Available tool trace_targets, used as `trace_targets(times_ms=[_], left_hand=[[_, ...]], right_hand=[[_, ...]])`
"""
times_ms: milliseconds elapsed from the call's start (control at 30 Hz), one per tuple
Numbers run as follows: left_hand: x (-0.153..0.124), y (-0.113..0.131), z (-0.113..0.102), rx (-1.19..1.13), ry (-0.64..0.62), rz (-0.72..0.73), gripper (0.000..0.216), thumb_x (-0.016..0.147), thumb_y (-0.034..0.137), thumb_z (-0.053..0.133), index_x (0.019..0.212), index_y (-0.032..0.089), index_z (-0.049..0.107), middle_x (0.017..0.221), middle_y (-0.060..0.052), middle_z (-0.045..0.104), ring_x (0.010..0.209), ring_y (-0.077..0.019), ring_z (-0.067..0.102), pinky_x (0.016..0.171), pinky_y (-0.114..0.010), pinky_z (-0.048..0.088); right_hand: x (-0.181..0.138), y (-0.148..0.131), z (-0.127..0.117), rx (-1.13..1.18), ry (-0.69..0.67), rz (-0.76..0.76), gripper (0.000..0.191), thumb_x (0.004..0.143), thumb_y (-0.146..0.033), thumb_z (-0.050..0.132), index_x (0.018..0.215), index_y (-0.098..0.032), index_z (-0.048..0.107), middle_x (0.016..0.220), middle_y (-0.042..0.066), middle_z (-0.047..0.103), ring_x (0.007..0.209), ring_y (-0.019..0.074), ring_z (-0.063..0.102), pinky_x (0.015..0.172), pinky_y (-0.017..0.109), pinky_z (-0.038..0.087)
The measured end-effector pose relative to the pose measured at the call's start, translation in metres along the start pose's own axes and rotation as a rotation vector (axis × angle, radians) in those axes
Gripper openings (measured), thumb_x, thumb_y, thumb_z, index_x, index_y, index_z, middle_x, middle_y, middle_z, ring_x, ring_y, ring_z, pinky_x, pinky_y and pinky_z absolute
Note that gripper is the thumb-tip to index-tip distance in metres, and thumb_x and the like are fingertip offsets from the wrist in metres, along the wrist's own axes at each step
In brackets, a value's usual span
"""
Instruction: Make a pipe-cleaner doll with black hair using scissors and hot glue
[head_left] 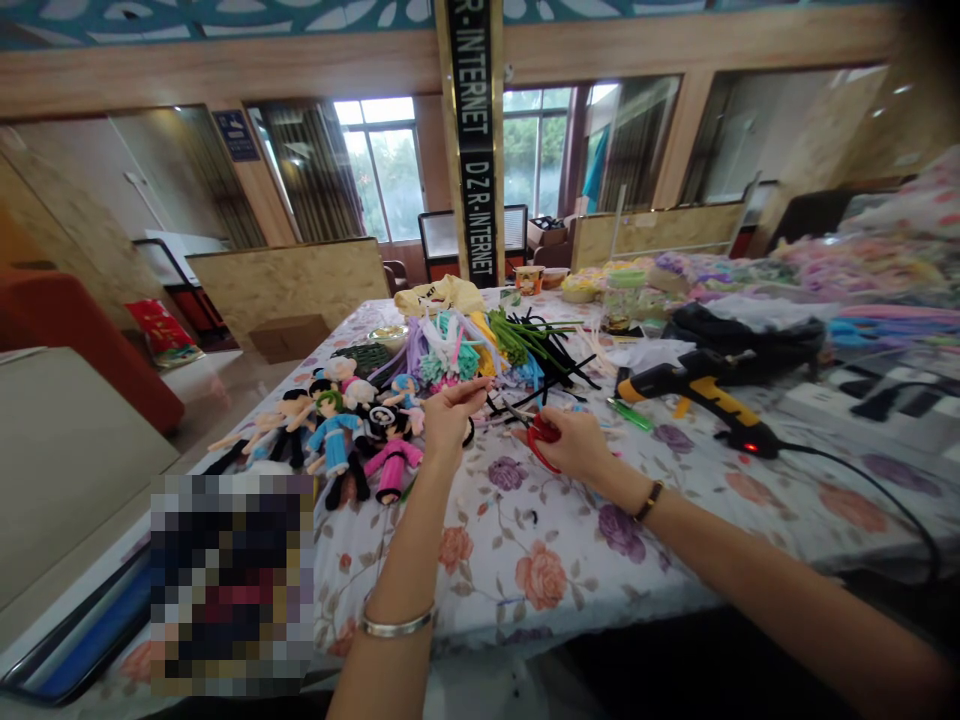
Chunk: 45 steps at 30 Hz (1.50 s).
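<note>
My right hand [576, 442] is closed around the red handles of a pair of scissors [541, 443], whose blades point left and away from me. To its left, my left hand [453, 412] pinches something small at the fingertips, too small to make out. The blades lie just below those fingertips. Beyond both hands spreads a pile of pipe cleaners [448, 345] in purple, mint, yellow, green, blue and black. Several small fuzzy dolls lie left of my left hand, among them one in a blue robe [334, 440] and one in pink [395, 458].
A black and yellow glue gun [697, 390], red light lit, rests at the right with its cable trailing off. Near its nozzle are a green lighter [630, 414] and a lidded jar [624, 302]. Bagged pastel material [847, 262] is heaped at the far right. Flowered cloth [540, 575] covers the table.
</note>
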<state>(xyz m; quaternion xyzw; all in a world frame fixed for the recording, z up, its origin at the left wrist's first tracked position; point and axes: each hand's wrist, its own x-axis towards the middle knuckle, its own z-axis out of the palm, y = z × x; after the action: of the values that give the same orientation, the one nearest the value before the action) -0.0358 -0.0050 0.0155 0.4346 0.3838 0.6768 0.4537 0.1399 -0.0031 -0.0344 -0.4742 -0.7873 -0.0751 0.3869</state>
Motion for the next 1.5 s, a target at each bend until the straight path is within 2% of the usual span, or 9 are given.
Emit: trace_targets(times_ms=[167, 300, 400, 567, 733, 1133, 1500], left_hand=[[0.0005, -0.0018, -0.0023, 0.257, 0.015, 0.218, 0.018, 0.061, 0.016, 0.068, 0.078, 0.018, 0.074, 0.08, -0.004, 0.073, 0.076, -0.0163, 0.064, 0.079, -0.03, 0.047], [-0.0019, -0.003, -0.0011, 0.463, -0.01, 0.351, 0.017, 0.068, 0.016, 0.062, 0.08, 0.018, 0.074, 0.086, -0.005, 0.073, 0.085, -0.0171, 0.065, 0.088, -0.033, 0.046], [-0.0031, -0.0045, 0.0001, 0.529, -0.02, 0.393, 0.017, 0.071, 0.016, 0.06, 0.082, 0.018, 0.073, 0.087, -0.005, 0.073, 0.083, -0.0166, 0.066, 0.086, -0.032, 0.048], [-0.0049, -0.0035, 0.0016, 0.6, -0.015, 0.462, 0.015, 0.071, 0.014, 0.061, 0.079, 0.018, 0.073, 0.084, -0.005, 0.072, 0.075, -0.0143, 0.065, 0.079, -0.028, 0.05], [-0.0066, -0.0004, 0.0024, 0.565, -0.003, 0.471, 0.015, 0.072, 0.016, 0.061, 0.081, 0.018, 0.073, 0.086, -0.006, 0.071, 0.075, -0.0136, 0.064, 0.076, -0.027, 0.049], [-0.0065, -0.0004, 0.0035, 0.474, -0.057, 0.497, 0.013, 0.071, 0.018, 0.063, 0.08, 0.019, 0.073, 0.083, -0.005, 0.071, 0.077, -0.0143, 0.064, 0.076, -0.028, 0.051], [-0.0066, -0.0022, 0.0041, 0.463, -0.051, 0.493, 0.013, 0.069, 0.017, 0.064, 0.078, 0.019, 0.073, 0.082, -0.005, 0.071, 0.077, -0.0144, 0.064, 0.075, -0.028, 0.051]], right_hand=[[0.0058, -0.002, -0.0019, 0.369, -0.125, 0.153, 0.048, 0.074, -0.06, 0.055, 0.055, -0.019, 0.039, 0.047, -0.004, 0.039, 0.046, 0.0087, 0.034, 0.046, 0.023, 0.021], [0.0072, -0.0034, -0.0018, 0.724, -0.287, 0.251, 0.048, 0.073, -0.062, 0.054, 0.057, -0.019, 0.041, 0.048, -0.005, 0.04, 0.046, 0.0084, 0.035, 0.046, 0.023, 0.026], [0.0074, -0.0025, -0.0004, 0.865, -0.381, 0.304, 0.045, 0.071, -0.06, 0.057, 0.059, -0.019, 0.043, 0.048, -0.005, 0.042, 0.045, 0.0085, 0.036, 0.045, 0.023, 0.027], [0.0086, 0.0025, 0.0027, 0.751, -0.365, 0.248, 0.046, 0.066, -0.055, 0.064, 0.054, -0.018, 0.039, 0.051, -0.006, 0.032, 0.049, 0.0073, 0.029, 0.046, 0.023, 0.021], [0.0091, 0.0046, 0.003, 0.757, -0.442, 0.201, 0.048, 0.065, -0.055, 0.065, 0.054, -0.018, 0.036, 0.053, -0.007, 0.028, 0.051, 0.007, 0.026, 0.047, 0.023, 0.02], [0.0085, -0.0004, -0.0011, 0.769, -0.494, 0.168, 0.051, 0.065, -0.055, 0.065, 0.051, -0.018, 0.033, 0.052, -0.007, 0.025, 0.051, 0.0063, 0.024, 0.048, 0.024, 0.018], [0.0084, 0.0006, 0.0012, 0.746, -0.462, 0.148, 0.052, 0.065, -0.057, 0.065, 0.051, -0.018, 0.033, 0.051, -0.007, 0.026, 0.05, 0.0062, 0.024, 0.047, 0.024, 0.018]])
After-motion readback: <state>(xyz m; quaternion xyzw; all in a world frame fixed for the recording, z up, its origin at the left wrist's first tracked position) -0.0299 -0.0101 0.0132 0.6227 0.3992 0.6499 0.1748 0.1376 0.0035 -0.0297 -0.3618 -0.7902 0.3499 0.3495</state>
